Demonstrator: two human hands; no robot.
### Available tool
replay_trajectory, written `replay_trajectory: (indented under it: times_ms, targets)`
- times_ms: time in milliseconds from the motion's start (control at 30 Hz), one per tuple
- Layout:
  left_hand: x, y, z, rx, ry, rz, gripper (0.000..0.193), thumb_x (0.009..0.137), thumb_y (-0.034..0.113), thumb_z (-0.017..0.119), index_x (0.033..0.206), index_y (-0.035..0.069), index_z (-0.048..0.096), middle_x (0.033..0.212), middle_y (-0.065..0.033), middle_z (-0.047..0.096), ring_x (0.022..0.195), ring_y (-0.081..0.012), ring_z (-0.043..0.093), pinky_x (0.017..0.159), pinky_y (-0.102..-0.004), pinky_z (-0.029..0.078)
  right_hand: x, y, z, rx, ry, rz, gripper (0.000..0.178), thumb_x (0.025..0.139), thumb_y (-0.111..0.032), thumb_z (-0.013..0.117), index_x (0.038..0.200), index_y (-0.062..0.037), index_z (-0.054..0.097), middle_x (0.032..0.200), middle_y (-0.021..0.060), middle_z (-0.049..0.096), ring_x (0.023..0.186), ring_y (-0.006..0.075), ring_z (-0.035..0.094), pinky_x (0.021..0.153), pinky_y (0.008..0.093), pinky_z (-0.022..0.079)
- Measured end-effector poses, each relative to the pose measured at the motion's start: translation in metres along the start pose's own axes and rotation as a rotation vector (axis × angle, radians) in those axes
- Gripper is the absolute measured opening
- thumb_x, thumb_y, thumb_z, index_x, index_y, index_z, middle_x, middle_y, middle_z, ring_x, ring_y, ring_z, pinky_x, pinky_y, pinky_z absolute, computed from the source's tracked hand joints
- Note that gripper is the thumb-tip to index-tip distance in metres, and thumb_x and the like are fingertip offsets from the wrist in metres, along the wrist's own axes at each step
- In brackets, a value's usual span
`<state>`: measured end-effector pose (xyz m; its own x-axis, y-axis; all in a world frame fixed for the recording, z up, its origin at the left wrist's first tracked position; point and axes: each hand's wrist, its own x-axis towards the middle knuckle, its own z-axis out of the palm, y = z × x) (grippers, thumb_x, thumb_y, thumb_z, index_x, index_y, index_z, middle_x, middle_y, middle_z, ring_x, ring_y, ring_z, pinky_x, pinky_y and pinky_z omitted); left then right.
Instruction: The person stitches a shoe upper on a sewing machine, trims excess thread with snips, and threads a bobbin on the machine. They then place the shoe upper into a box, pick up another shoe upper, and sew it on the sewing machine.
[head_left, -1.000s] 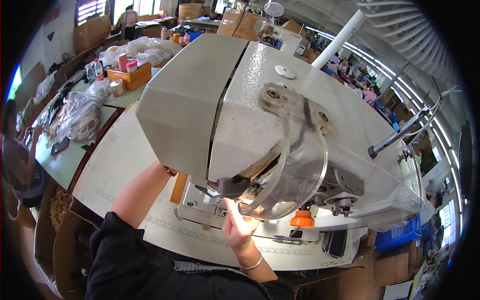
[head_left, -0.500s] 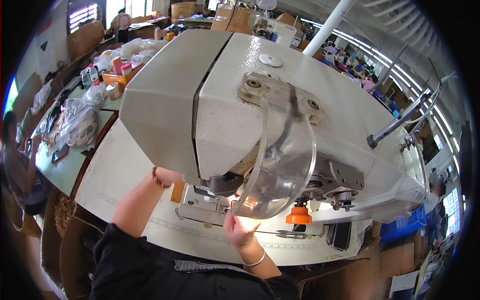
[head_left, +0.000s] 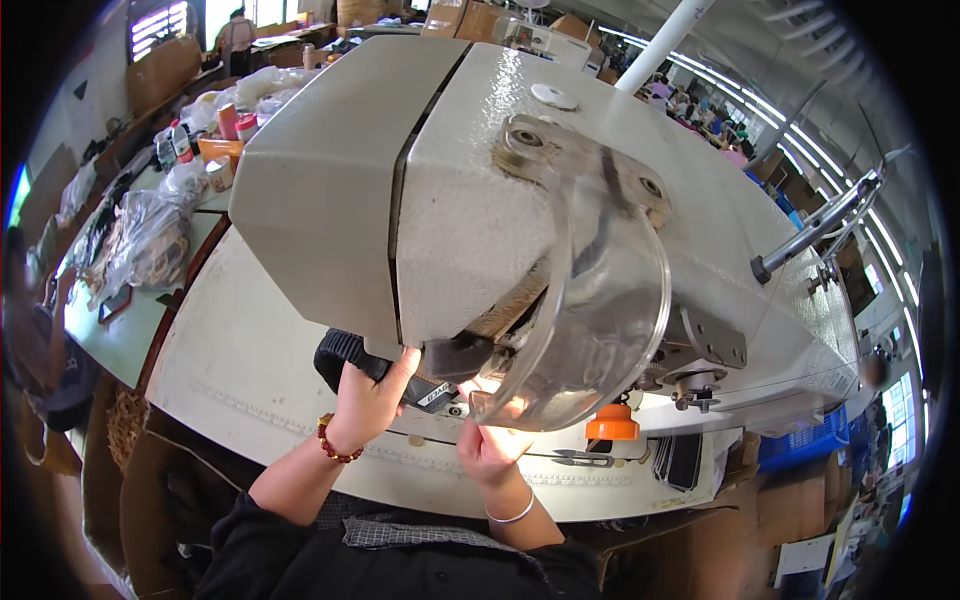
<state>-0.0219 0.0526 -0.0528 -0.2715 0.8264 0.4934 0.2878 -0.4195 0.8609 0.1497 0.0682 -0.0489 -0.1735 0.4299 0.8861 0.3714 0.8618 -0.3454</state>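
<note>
A large off-white sewing machine head fills the middle, with a curved clear plastic guard on its front. Under its left end, my left hand grips a black ribbed piece bearing a dark, light-lettered label, thumb pointing up beside the machine head. My right hand is at the lower edge of the guard, fingers drawn together in the bright lamp light. What those fingertips hold, if anything, is hidden by glare and plastic. The needle area is out of sight behind the guard.
An orange knob hangs right of the guard. Thread snips and a dark flat stack lie on the white machine table. Bagged goods cover a side table at left, with a person beside it. A blue crate stands right.
My left hand has come out from behind the machine head toward me, bringing the black ribbed piece into view. My right hand has barely moved. The view has shifted slightly.
</note>
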Motion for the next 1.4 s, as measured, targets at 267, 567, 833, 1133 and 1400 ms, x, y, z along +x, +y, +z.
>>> replay_trajectory:
  times_ms: [267,567,833,1133,1400]
  targets:
    - [0.018,0.011,0.005,0.311,0.136,0.417,0.019,0.099,0.015,0.062,0.089,-0.001,0.059,0.063,0.0002,0.057,0.044,-0.0084,0.051,0.040,-0.0262,0.040,-0.006,0.003,0.005,-0.010,0.005,0.000,0.033,0.074,0.015,0.057,0.100,0.0044,0.074,0.095,0.0164,0.073,0.085,0.0320,0.070,0.080,0.0388,0.055]
    - [0.014,0.014,0.011,0.122,0.098,0.127,0.023,0.100,0.017,0.062,0.088,-0.002,0.059,0.060,-0.0006,0.056,0.042,-0.0089,0.051,0.039,-0.0266,0.038,-0.006,0.001,0.003,-0.063,-0.022,0.005,0.028,0.075,0.015,0.058,0.095,0.0049,0.075,0.095,0.0161,0.073,0.086,0.0326,0.070,0.085,0.0392,0.055]
    - [0.039,-0.017,-0.017,0.841,0.001,0.869,0.023,0.072,0.006,0.068,0.094,0.002,0.064,0.092,-0.0107,0.062,0.090,-0.0272,0.061,0.079,-0.0410,0.047,0.000,-0.002,0.011,0.031,0.050,-0.043,0.026,0.076,0.018,0.061,0.096,0.0068,0.074,0.097,0.0201,0.073,0.089,0.0342,0.070,0.088,0.0402,0.054]
    - [0.035,-0.023,-0.028,0.553,-0.138,0.560,0.018,0.074,0.003,0.069,0.091,0.003,0.064,0.075,-0.0045,0.060,0.061,-0.0169,0.059,0.063,-0.0328,0.049,0.000,-0.003,0.009,-0.058,0.008,-0.072,0.025,0.073,0.015,0.063,0.094,0.0071,0.074,0.091,0.0187,0.072,0.088,0.0331,0.071,0.080,0.0389,0.053]
    - [-0.033,0.003,0.018,-0.143,0.059,-0.115,0.015,0.106,0.016,0.053,0.103,0.001,0.056,0.080,0.0004,0.055,0.057,-0.0066,0.051,0.051,-0.0225,0.043,-0.018,0.012,0.006,0.056,0.053,0.030,0.028,0.074,0.019,0.055,0.093,0.0078,0.072,0.093,0.0182,0.074,0.086,0.0310,0.072,0.080,0.0355,0.056]
